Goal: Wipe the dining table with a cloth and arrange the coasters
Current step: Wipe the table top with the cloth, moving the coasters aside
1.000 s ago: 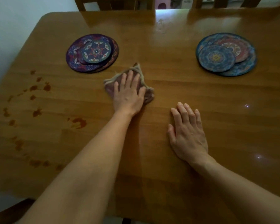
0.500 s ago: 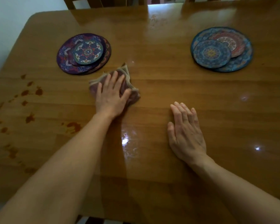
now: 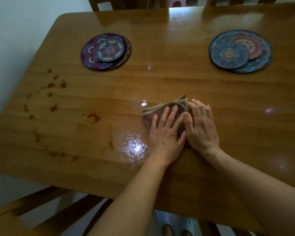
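Head view: cloth point(image 3: 149, 119) now at near centre of the table point(image 3: 177, 82), dragged back from by the purple coasters point(image 3: 106, 51). The right hand point(image 3: 201, 126), lately on bare wood, has joined the left hand point(image 3: 165, 133) on it, both flat, fingers straight and close together, pressing, not gripping. Brown stains point(image 3: 92, 117) at 9 o'clock of the cloth remain unwiped, nothing between; farther off, purple stack at 11 o'clock and blue coasters point(image 3: 239, 51) at 1 o'clock, overlapping, unarranged.
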Motion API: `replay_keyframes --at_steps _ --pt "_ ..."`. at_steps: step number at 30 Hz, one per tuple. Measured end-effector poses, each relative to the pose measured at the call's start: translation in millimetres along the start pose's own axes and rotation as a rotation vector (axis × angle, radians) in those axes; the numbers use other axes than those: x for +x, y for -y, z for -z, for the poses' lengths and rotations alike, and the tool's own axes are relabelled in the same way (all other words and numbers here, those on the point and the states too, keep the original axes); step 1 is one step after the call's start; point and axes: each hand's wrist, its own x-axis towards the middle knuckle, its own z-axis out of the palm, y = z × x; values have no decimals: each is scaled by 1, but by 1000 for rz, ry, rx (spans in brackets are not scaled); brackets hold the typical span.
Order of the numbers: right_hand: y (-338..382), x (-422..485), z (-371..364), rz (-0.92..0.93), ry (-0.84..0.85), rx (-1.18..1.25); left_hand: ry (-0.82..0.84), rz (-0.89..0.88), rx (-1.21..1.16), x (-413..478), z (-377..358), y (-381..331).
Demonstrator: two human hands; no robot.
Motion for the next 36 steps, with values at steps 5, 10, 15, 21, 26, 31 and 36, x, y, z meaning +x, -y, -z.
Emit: replay_keyframes --at_steps 5,10,15,21,26,31,36 --pt "-5 -1 0 24 -8 32 14 36 -52 -54 -4 -20" --pt "-4 -4 13 8 147 149 -17 185 -493 -64 13 -23" --pt "17 -36 28 -20 358 462 -80 608 -1492 -53 48 -20" --pt "55 -42 41 10 190 585 31 800 -2014 -60 75 -30" --pt "62 -39 31 -196 162 455 -90 924 -1557 -62 91 -19" --pt "30 -61 19 -71 133 -337 -373 1020 -800 -88 73 24" --pt "25 -67 5 413 186 -346 -624 1303 -373 -119 49 69"
